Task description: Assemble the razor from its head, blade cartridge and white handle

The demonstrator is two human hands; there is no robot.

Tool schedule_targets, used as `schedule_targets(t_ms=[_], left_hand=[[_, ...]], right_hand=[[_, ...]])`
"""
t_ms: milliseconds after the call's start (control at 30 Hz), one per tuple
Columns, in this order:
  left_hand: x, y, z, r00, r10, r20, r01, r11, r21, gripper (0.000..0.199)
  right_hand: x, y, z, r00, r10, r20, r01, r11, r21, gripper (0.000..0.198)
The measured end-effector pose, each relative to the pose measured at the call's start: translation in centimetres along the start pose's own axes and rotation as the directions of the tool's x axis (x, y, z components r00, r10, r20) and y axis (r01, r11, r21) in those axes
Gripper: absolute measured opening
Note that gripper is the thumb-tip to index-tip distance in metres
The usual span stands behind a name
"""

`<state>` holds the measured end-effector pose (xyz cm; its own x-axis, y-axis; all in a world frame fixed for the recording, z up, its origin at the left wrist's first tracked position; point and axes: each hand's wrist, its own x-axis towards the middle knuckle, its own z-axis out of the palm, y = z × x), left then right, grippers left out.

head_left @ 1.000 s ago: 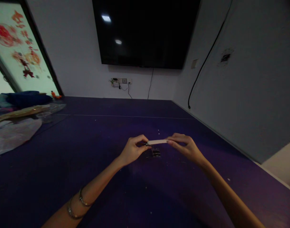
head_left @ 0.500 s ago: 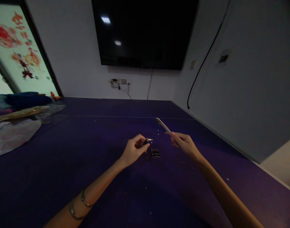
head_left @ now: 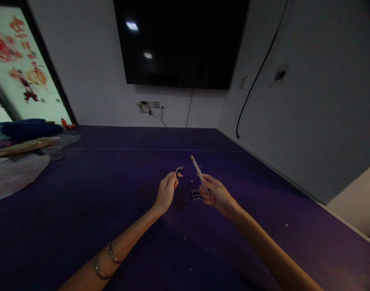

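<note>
My left hand is closed on a small dark piece with a shiny, bent metal end. Its kind is too small to make out, and the fingers hide its lower part. Opposite it, my right hand grips a slim white toothbrush, tilted up, with a brownish head at its far tip. A gap separates the toothbrush head from the metal end. Just left of my right fingers, a small dark slotted block lies on the purple surface, partly covered by those fingers.
Small white specks are scattered over the purple surface. Plastic bags and dark blue cloth lie at the far left. A large black television hangs on the wall, with sockets below. A black cable dangles at the right.
My right hand has come left and lower with the toothbrush, closer to my left hand. The left hand has turned, so the metal end now points up. The view has shifted slightly.
</note>
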<state>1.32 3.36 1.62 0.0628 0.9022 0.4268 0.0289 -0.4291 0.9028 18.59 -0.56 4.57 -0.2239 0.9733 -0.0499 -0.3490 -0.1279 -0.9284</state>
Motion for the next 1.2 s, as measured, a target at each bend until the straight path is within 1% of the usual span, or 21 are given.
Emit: schedule_targets(t_ms=[67,167,267,367,467,567,767,900,1000,1100,1200], left_hand=[[0.1,-0.1,-0.2,1.000,0.017,-0.021,-0.017,1.000,-0.022,0.037],[0.4,-0.3,-0.5,0.999,0.036,-0.034,-0.037,0.999,-0.029,0.034],[0.7,-0.7,-0.5,0.999,0.036,-0.028,-0.037,0.999,-0.029,0.032],[0.6,-0.9,-0.2,1.000,0.015,0.009,-0.014,0.998,-0.054,0.031],[0.3,-0.8,0.2,0.998,-0.028,0.058,0.033,0.995,-0.092,0.030],[0.0,-0.6,0.4,0.997,-0.048,0.059,0.054,0.993,-0.101,0.031],[-0.1,-0.6,0.3,1.000,-0.016,0.014,0.018,0.994,-0.106,0.031],[-0.4,-0.6,0.5,0.999,-0.004,0.035,0.007,0.996,-0.093,0.029],[-0.5,-0.5,0.6,0.999,-0.007,0.051,0.011,0.996,-0.084,0.029],[-0.3,-0.5,0.5,1.000,-0.008,0.029,0.010,0.997,-0.081,0.029],[-0.2,-0.5,0.4,1.000,-0.007,0.013,0.008,0.997,-0.078,0.028]], right_hand=[[-0.5,0.2,0.8,0.999,-0.015,-0.029,0.015,1.000,0.007,0.040],[-1.4,0.8,1.8,0.999,-0.011,-0.050,0.012,1.000,0.024,0.047],[-2.3,1.5,2.7,0.999,-0.004,-0.034,0.005,0.999,0.035,0.049],[-2.9,1.9,3.2,0.998,-0.052,-0.040,0.053,0.998,0.030,0.050],[-3.2,1.8,3.5,0.994,-0.089,-0.062,0.092,0.995,0.043,0.051],[-3.8,2.1,3.9,0.993,-0.080,-0.085,0.088,0.992,0.089,0.051],[-5.7,3.1,4.8,0.991,-0.046,-0.128,0.070,0.978,0.195,0.051],[-5.3,2.8,4.9,0.988,-0.059,-0.145,0.096,0.961,0.258,0.047],[-5.2,3.3,5.1,0.988,-0.033,-0.148,0.073,0.959,0.275,0.048],[-5.7,4.1,5.5,0.989,-0.015,-0.146,0.058,0.954,0.294,0.049],[-6.0,4.0,5.6,0.985,-0.049,-0.165,0.099,0.947,0.307,0.047]])
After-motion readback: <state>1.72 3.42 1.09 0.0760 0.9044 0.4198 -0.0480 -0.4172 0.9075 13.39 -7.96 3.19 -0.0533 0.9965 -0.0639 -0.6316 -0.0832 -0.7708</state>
